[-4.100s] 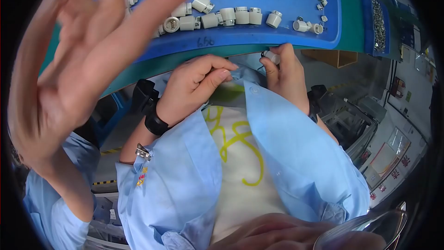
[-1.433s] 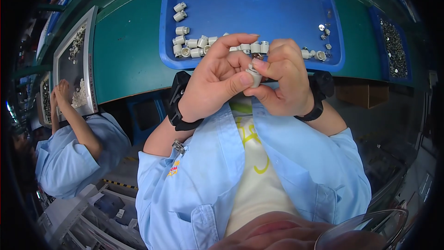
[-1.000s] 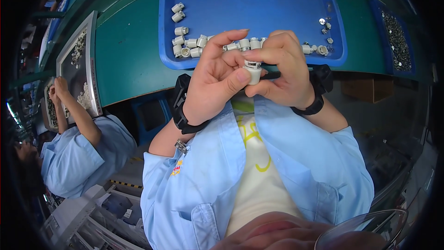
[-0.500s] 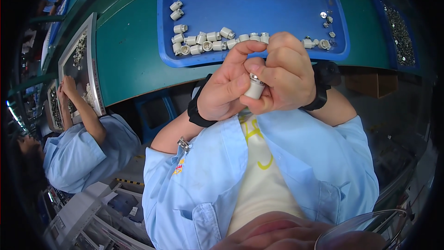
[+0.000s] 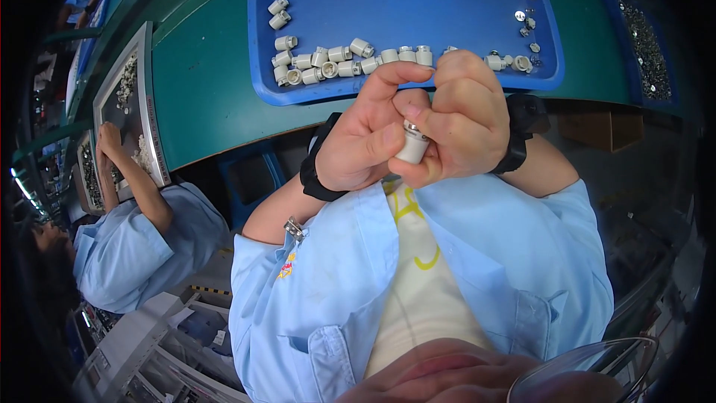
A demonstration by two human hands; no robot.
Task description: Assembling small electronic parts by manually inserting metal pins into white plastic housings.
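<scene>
**Small white cup (image 5: 410, 151), silver end away from us**

Our left hand (image 5: 362, 145) and right hand (image 5: 470, 123) pinch it together, in front of the blue tray's (image 5: 403, 0) near rim. We judge it light, stiff, slippery-smooth, perhaps brittle; its straight white sides seem the best hold. Beyond our knuckles, that rim and the row of cups (image 5: 348, 68) limit us; the tray's middle offers more room.

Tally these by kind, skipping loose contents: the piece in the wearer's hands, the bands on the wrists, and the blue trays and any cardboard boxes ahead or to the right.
White cylinder with a metallic end, held: 1
Black wristbands: 2
Blue rectangular plastic trays: 2
Brown cardboard box: 1
Total: 6
</scene>
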